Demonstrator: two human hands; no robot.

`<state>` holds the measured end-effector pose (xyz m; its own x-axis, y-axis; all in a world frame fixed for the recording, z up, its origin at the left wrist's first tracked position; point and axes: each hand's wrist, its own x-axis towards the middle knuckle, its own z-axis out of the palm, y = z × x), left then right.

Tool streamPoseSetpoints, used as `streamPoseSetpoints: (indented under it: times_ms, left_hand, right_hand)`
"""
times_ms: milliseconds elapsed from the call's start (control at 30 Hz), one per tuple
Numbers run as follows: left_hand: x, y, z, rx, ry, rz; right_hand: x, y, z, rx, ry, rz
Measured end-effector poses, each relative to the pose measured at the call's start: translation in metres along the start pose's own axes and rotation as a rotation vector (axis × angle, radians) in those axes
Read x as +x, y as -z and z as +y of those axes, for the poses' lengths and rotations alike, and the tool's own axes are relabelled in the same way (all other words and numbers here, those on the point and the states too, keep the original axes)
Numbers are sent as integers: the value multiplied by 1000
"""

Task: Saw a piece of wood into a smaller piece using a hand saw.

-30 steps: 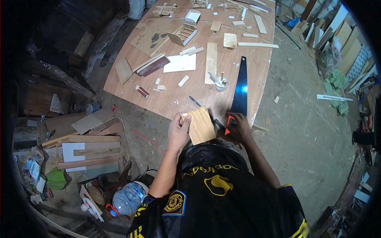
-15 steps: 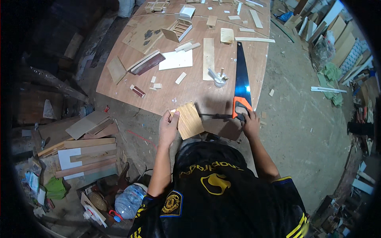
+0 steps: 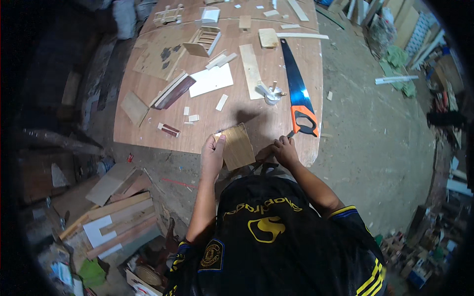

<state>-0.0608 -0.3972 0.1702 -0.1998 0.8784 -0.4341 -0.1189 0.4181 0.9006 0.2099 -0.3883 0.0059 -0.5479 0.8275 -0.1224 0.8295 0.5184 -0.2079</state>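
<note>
My left hand (image 3: 213, 155) grips a squarish flat piece of wood (image 3: 237, 147) by its left edge, thumb on top, at the table's near edge. The fingers of my right hand (image 3: 286, 150) are closed round a slim dark tool (image 3: 291, 133), whose tip pokes out above them; the rest is mostly hidden and its kind is unclear. Just beyond that hand lies a handsaw (image 3: 297, 79) with an orange and black handle, its dark blade pointing away from me. A small clear tub (image 3: 273, 95) with bits in it stands left of the blade.
On the wooden table (image 3: 163, 140) lie a white sheet (image 3: 211, 80), a long pale board (image 3: 251, 71), a dark-faced wooden block (image 3: 174, 91), a small slatted wooden piece (image 3: 206, 41) and several offcuts. Stacked boards (image 3: 121, 212) are on the floor at left. More scrap (image 3: 419, 246) lies at right.
My right hand has come away from the saw handle, moving left, and now grips the slim dark tool that lay beside it. The left hand still holds the wood piece. The view has shifted.
</note>
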Motion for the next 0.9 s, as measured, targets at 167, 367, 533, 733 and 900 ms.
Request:
streamPoseSetpoints:
  times_ms: [167, 367, 533, 733, 900]
  left_hand:
    - [24, 9, 3, -7, -45, -108]
    - [58, -4, 33, -162, -90, -150]
    - [81, -32, 17, 122, -178, -276]
    - [110, -73, -82, 317, -188, -272]
    - [68, -150, -130, 666, -171, -438]
  right_hand:
    - [-13, 17, -13, 134, 49, 406]
    - [-17, 31, -38, 297, -52, 609]
    - [-47, 68, -49, 260, -207, 828]
    - [-120, 83, -7, -17, -495, 804]
    - [-205, 68, 32, 2, -946, 877]
